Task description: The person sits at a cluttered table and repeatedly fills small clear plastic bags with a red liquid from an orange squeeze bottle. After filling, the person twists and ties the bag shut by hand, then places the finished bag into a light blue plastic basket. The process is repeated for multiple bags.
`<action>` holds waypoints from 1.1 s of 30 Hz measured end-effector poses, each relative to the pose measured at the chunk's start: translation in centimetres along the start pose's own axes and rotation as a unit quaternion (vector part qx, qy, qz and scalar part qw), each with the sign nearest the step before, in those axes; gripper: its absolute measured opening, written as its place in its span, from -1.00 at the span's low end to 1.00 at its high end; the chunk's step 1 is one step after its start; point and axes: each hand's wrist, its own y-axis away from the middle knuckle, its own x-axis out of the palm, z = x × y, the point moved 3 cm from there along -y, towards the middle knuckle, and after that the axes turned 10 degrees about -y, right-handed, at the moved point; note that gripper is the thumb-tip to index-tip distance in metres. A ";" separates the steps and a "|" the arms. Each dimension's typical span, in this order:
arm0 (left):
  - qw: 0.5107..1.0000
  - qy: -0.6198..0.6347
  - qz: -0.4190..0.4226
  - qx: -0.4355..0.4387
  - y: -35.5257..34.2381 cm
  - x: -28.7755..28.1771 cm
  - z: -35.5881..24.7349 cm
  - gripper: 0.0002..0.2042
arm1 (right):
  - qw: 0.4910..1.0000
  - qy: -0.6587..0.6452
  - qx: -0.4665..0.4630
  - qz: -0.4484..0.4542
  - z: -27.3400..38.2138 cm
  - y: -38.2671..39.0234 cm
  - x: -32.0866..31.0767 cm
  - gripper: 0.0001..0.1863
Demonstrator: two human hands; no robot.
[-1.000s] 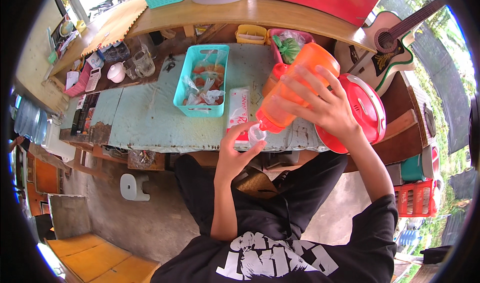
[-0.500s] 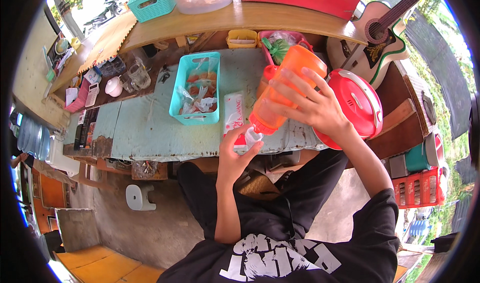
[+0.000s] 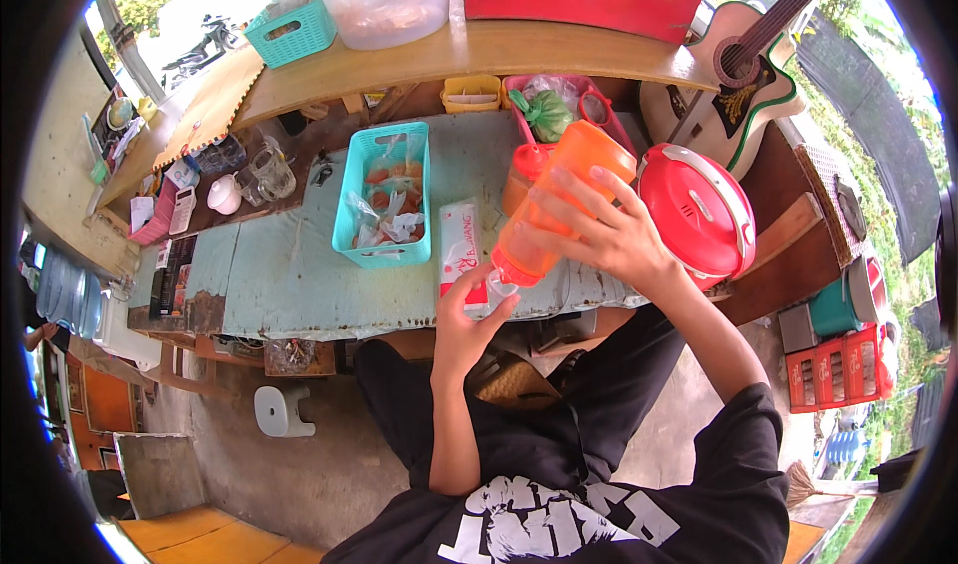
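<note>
Blue-green tabletop [image 3: 284, 289], orange bottle [image 3: 585, 157] tipped over a small clear container [image 3: 501, 287]

Under a wooden shelf [image 3: 479, 53], the work happens at the table's near edge, close above the seated person's lap. The right hand [image 3: 604, 233] wraps the bottle's upper side, fingers spread, tilting it mouth-down toward the left. The left hand [image 3: 463, 332] holds the small clear container between thumb and forefinger, just beneath the bottle's red collar [image 3: 511, 267]. Seen from above, that container seems to be thin plastic, a cup or a bag, and I cannot tell whether the collar touches it.

Good handling here calls for a gentle, steady tilt, the mouth centred over the opening, and a light pinch so the thin wall does not buckle.

Farther left, a turquoise basket [image 3: 381, 259] holds clear plastic bags [image 3: 391, 200] with reddish-brown contents. Beside it lies a white-and-red packet [image 3: 459, 237]. Behind the bottle stands an orange jug [image 3: 520, 182]; beyond, a pink basket [image 3: 518, 108] holds a green bag [image 3: 546, 117]. Right of these sits a round red container [image 3: 684, 200], its lid hiding what is inside.
</note>
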 end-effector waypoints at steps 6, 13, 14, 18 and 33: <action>1.000 0.006 0.005 -0.007 -0.1 0.1 0.2 -0.53 | 1.000 0.005 0.003 0.007 0.2 0.5 0.2 -0.51; 1.000 0.006 0.016 0.004 -0.1 0.2 0.2 -0.54 | 0.999 -0.014 0.027 -0.011 0.3 1.4 0.5 -0.50; 1.000 0.002 0.016 0.006 -0.1 0.2 0.3 -0.54 | 0.999 -0.023 0.030 -0.013 0.3 1.3 0.3 -0.49; 1.000 -0.007 0.015 0.000 0.0 0.2 0.2 -0.54 | 0.999 -0.034 0.033 -0.012 0.4 1.2 0.1 -0.49; 1.000 0.016 0.012 -0.005 0.0 0.3 0.3 -0.54 | 0.998 -0.035 0.046 -0.018 0.3 1.6 0.3 -0.53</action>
